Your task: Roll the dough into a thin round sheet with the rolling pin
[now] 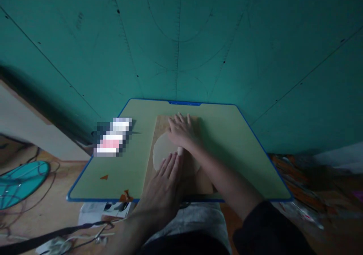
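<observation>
- One flat round of dough (162, 153) lies on a wooden board (159, 128), which sits on a pale green mat (227, 149) with a blue edge.
- A rolling pin (180, 150) lies across the dough; only a short pale stub of it shows between the two hands.
- The left hand (166, 181) is laid flat, fingers extended, palm pressing down on the near part of the pin; it is not clenched around anything.
- The right hand (181, 131) is likewise spread flat over the far part, palm down, with no closed grasp.
- Judgement on handling: the dough looks thin, soft and light, likely to stretch or tear if lifted by one edge; it is best taken from beneath with both palms spread.
- The pin appears stiff and would roll freely under flat palms.
- Count: one dough round, one board, one mat, one pin, two hands.
- On the mat's left part lie two small orange scraps (104, 177) and one blurred packet (113, 137).
- A teal fan grille (19, 181) and loose cables (93, 232) lie on the floor to the left.
</observation>
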### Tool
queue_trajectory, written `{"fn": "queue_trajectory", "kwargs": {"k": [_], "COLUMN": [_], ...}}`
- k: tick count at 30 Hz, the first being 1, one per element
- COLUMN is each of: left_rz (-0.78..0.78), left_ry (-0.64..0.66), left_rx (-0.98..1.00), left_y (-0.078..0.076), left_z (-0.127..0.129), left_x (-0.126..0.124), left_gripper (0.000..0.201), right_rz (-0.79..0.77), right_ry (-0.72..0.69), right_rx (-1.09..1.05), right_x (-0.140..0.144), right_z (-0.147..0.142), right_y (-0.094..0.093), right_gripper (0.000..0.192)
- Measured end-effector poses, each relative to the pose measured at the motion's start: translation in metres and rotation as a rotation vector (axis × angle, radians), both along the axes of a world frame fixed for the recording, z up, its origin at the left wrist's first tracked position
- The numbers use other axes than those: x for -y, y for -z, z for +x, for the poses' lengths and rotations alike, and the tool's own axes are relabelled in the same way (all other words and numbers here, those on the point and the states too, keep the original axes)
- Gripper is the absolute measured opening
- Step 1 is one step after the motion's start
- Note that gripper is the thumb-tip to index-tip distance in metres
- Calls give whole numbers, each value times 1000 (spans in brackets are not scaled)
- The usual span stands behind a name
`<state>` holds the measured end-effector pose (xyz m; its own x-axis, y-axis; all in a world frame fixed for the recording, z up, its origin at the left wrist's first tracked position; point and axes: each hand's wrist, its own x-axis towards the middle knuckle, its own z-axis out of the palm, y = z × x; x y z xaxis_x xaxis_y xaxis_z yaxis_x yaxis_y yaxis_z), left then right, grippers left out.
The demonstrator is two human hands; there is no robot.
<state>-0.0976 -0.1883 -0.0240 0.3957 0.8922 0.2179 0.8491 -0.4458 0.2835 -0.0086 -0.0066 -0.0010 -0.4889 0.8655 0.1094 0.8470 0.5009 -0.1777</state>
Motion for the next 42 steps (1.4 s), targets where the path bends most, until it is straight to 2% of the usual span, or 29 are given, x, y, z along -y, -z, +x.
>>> {"fn": "queue_trajectory", "kwargs": {"k": [3,6,8,10,13,16,18,21,24,27,29,32,39,42], "left_rz": [8,19,30,44,68,79,77,80,61,52,73,93,241,264], "left_ry": [64,201,254,220,69,-16,-30,-21,-22,-167,-236,-226,-168,-103], "left_rx": [11,-24,-53,-68,-62,-75,-108,-170,-215,-210,-198,-214,-193,-184], "left_y": [-5,-9,-9,-5,6,15,13,0,-13,-18,-16,-12,-7,-5], "left_z": [35,70,84,86,65,26,-2,-31,-38,-31,-25,-18,-3,-4], "left_x": [-1,-3,-5,-6,-10,-18,-29,-53,-87,-115,-122,-109,-14,1], "left_gripper": [74,64,62,59,64,64,56,45,37,41,46,50,55,55], "right_rz": [-48,-136,-168,-156,-93,-44,-30,-11,15,18,6,25,145,145], "right_ry": [22,81,127,135,110,136,150,131,76,57,65,17,-134,-175], "right_rx": [-21,-68,-121,-164,-220,-253,-222,-111,7,83,111,108,36,39], "right_x": [2,5,7,10,15,19,21,20,16,11,12,25,105,117], "right_z": [37,77,96,107,115,118,118,110,97,88,86,92,128,137], "right_y": [6,14,20,26,33,33,29,16,4,-2,-2,2,11,11], "right_gripper": [51,52,52,51,45,41,39,40,44,48,50,51,54,55]}}
